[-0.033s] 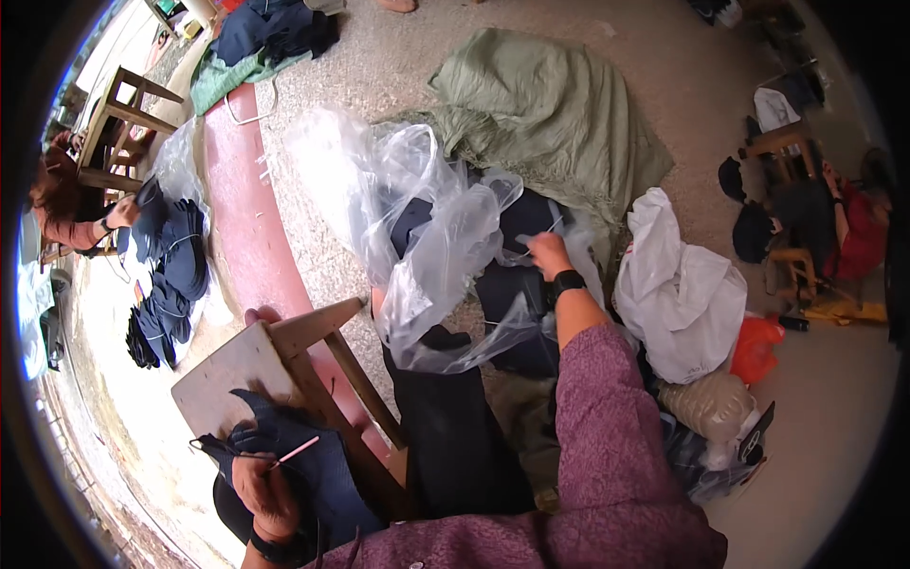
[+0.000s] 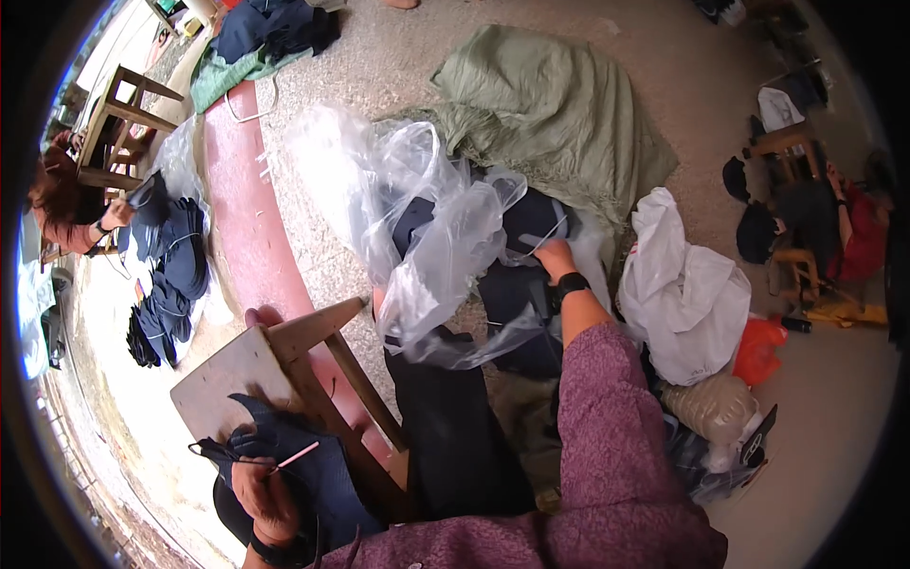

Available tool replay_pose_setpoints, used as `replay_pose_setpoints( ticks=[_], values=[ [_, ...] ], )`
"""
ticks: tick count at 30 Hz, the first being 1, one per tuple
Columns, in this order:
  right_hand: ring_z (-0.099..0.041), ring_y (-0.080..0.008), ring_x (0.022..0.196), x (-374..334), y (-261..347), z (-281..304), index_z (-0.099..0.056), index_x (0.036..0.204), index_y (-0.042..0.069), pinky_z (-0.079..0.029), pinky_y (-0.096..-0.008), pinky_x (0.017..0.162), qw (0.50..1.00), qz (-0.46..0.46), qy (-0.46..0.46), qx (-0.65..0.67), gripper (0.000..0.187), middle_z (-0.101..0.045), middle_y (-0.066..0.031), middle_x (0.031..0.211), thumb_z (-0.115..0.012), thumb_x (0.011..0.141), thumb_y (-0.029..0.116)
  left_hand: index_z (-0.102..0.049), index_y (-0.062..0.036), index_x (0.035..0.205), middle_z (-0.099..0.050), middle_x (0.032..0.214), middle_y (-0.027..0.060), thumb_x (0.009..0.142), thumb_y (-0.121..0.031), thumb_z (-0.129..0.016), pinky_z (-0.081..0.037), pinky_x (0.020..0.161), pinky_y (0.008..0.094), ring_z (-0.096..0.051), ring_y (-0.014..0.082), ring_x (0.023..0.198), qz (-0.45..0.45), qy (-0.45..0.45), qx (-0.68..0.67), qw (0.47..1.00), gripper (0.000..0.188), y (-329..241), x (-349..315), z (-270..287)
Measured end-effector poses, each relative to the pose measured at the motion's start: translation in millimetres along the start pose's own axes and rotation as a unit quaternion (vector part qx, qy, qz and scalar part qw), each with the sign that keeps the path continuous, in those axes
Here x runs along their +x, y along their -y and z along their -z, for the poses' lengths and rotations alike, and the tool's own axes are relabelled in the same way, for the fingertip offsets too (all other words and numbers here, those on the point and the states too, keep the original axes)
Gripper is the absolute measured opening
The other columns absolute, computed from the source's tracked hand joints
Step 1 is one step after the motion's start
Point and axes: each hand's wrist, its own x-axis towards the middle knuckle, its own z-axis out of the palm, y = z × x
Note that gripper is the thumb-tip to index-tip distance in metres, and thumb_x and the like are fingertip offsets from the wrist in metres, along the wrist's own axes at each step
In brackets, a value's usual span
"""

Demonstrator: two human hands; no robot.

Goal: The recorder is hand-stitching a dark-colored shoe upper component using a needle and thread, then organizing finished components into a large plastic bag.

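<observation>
My left hand (image 2: 263, 498) is closed round a slim pink stick (image 2: 298, 455), its fingers curled. Beneath that hand, a navy cloth piece (image 2: 332, 474) with a thin dark cord lies over the corner of a wooden stool (image 2: 232, 375). My right hand (image 2: 557, 259) reaches forward with bent fingers to a stack of navy cloth pieces (image 2: 517, 299) inside a clear plastic bag (image 2: 445, 256). A thin pale strip (image 2: 548, 233) runs by its fingertips; what they pinch is too small to make out.
A green woven sack (image 2: 559, 104) lies beyond the bag. To the right stand a white bag (image 2: 687, 294), a red bag (image 2: 758, 346) and a tan bundle (image 2: 711, 403). Another person's hand (image 2: 118, 213) holds dark cloth at far left, near a navy pile (image 2: 180, 256). Someone in red sits far right.
My right hand has shifted slightly right and nearer to me over the navy stack. The front fold of clear plastic has settled a little. My left hand stays put.
</observation>
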Motion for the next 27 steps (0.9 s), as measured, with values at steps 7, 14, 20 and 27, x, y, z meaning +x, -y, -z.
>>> replay_pose_setpoints(
  ticks=[7,14,20,27],
  values=[
    [-0.058,-0.0456,0.103,40.9,-42.0,7.4,-0.063,0.099,-0.006,-0.046,-0.0489,0.089,0.975,-0.028,-0.172,-0.136,0.033,-0.062,-0.0292,0.106,-0.061,0.076,0.018,-0.053,0.0006,0.091,-0.054,0.082,0.017,0.087,-0.007,-0.047,-0.042,0.069,0.0441,-0.053,0.0337,0.073,0.007,0.031,0.031,0.999,0.011,11.0,-17.0,7.4],
    [-0.052,-0.0423,0.118,79.7,-55.7,-3.1,-0.054,0.118,-0.015,-0.041,-0.0441,0.098,0.98,-0.122,-0.145,0.057,0.088,-0.055,-0.033,0.122,-0.075,0.07,0.056,-0.051,-0.0012,0.101,-0.053,0.095,0.0142,0.099,-0.023,-0.043,-0.044,0.08,0.04,-0.053,0.0274,0.087,-0.005,0.039,0.1,0.994,0.023,20.8,-30.9,12.1],
    [-0.057,-0.0342,0.103,76.6,-55.2,9.0,-0.047,0.129,-0.01,-0.046,-0.0445,0.083,0.952,-0.177,-0.116,0.221,0.103,-0.054,-0.0233,0.123,-0.073,0.065,0.067,-0.051,-0.0012,0.106,-0.054,0.098,0.0148,0.099,-0.026,-0.044,-0.046,0.083,0.0391,-0.055,0.026,0.09,0.093,0.05,-0.029,0.994,0.026,21.9,-36.9,10.6],
    [-0.056,-0.0244,0.094,73.9,-61.5,11.8,-0.056,0.121,0.0,-0.045,-0.0407,0.076,0.962,-0.153,-0.065,0.218,0.092,-0.059,-0.0126,0.116,-0.074,0.063,0.069,-0.049,-0.0034,0.105,-0.054,0.099,0.0123,0.097,-0.024,-0.048,-0.048,0.082,0.0338,-0.055,0.0207,0.091,0.148,0.079,-0.084,0.982,0.022,21.5,-31.4,8.8]
  ],
)
